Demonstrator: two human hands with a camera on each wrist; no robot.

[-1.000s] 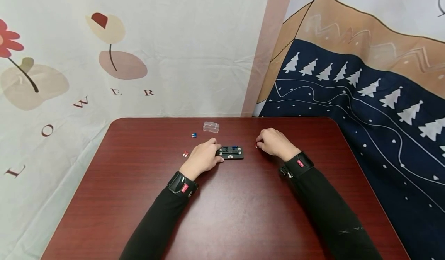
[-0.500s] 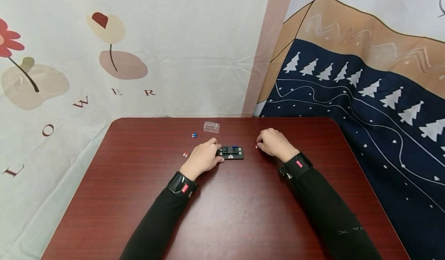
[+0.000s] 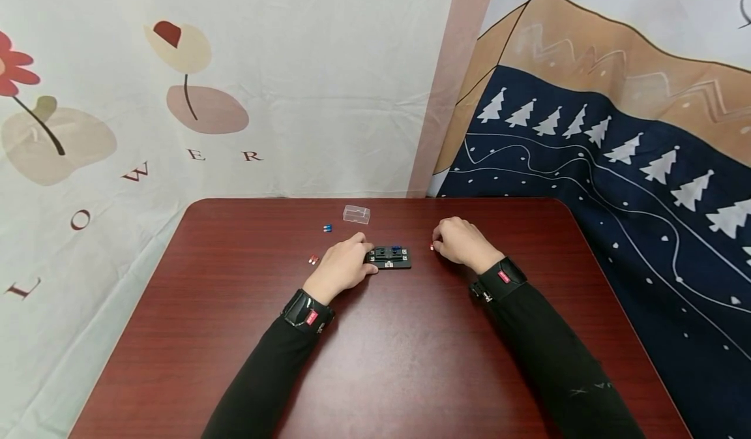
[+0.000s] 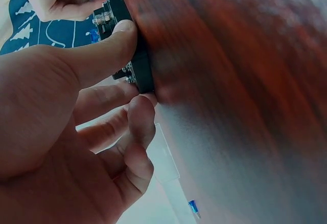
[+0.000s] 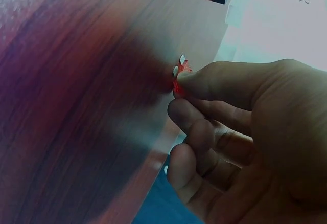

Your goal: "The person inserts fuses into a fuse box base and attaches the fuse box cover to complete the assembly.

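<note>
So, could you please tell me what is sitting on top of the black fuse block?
One blue fuse stands in the fuse block near its far edge. The left hand grips the block's left end and covers that part, so anything there is hidden.

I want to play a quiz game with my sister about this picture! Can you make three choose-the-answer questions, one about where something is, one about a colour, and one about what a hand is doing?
1. Where is the clear plastic box?
A. On the table, behind the black fuse block
B. In the right hand
C. On the floor

2. What colour is the little fuse in the right hand?
A. Green
B. Red
C. Yellow

3. What is the left hand doing?
A. Lying flat, away from everything
B. Waving in the air
C. Holding the end of the black fuse block

Answers:
1. A, the clear plastic box sits on the table, farther back than the black fuse block.
2. B, the right hand pinches a red fuse in its fingers.
3. C, the left hand has thumb and fingers on the block's end.
</note>
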